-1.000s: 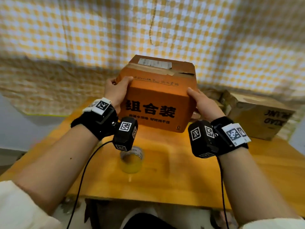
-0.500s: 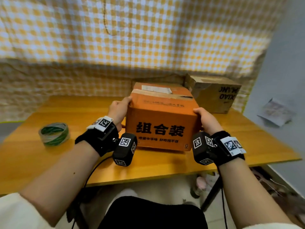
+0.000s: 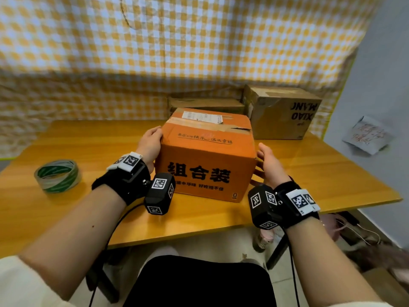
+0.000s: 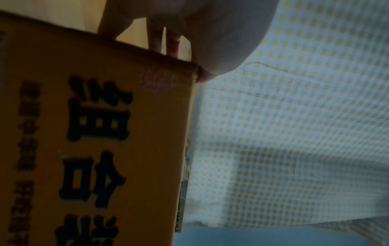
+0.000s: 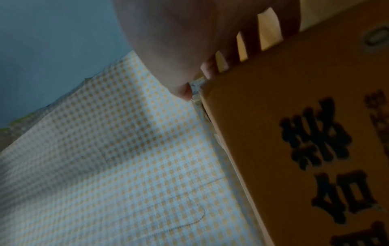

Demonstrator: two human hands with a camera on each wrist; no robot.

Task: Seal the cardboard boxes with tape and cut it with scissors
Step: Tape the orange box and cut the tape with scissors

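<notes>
I have the rectangular orange cardboard box [image 3: 205,160] with bold black printed characters resting on the smooth yellow-orange wooden table [image 3: 93,138], near its front edge and directly ahead of me. Its top flaps lie closed; a strip of glossy brownish tape and a white paper label run across the top, and a short dark tear shows at the right end of the seam.

My left hand [image 3: 150,144] lies flat against the box's left side wall, thumb at the upper edge, fingers extended along the cardboard. In the left wrist view these fingers [image 4: 155,38] reach past the box edge and stay straight. My right hand [image 3: 269,161] stands at the right side wall with the palm facing the box and the fingers extended; the right wrist view shows the spread fingers [image 5: 248,41] meeting the box edge. Neither hand curls round anything.

The round roll of clear tape with a green-and-white striped core [image 3: 58,175] lies flat on the table well to the left of the box. Two plain brown cardboard boxes stand behind: a low flat one [image 3: 205,105] and a taller one with black lettering [image 3: 281,111] to its right. A creased yellow-and-white checked cloth [image 3: 177,45] hangs behind the table.
</notes>
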